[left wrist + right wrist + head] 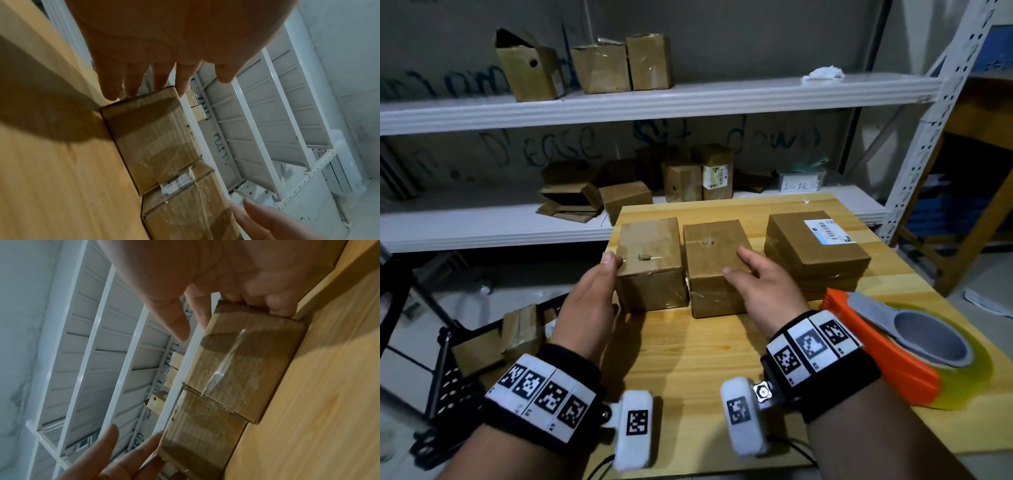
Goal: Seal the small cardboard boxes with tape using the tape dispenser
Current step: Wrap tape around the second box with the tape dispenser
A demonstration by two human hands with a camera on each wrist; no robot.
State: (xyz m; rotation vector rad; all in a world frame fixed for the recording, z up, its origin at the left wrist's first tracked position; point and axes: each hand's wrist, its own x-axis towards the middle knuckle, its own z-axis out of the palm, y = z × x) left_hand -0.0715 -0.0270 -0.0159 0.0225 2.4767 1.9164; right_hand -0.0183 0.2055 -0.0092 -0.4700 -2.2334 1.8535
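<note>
Two small boxes sit touching on the wooden table (722,359), w/ the tape dispenser (887,346) near their right. Left hand (589,301) flat vs left box (650,263), fingers straight; right hand (767,284) rests on right box (717,267), fingers relaxed, gripping nothing.

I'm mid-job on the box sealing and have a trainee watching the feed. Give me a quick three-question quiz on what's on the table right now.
1. True or false: the tape dispenser is in the right hand.
2. How many cardboard boxes stand on the wooden table?
3. Which box carries a printed label on top: A) left box, B) middle box, C) right box?

Key:
1. False; it lies on the table beside the right wrist, and the right hand rests on the middle box while the left hand touches the left box.
2. Three.
3. C.
</note>
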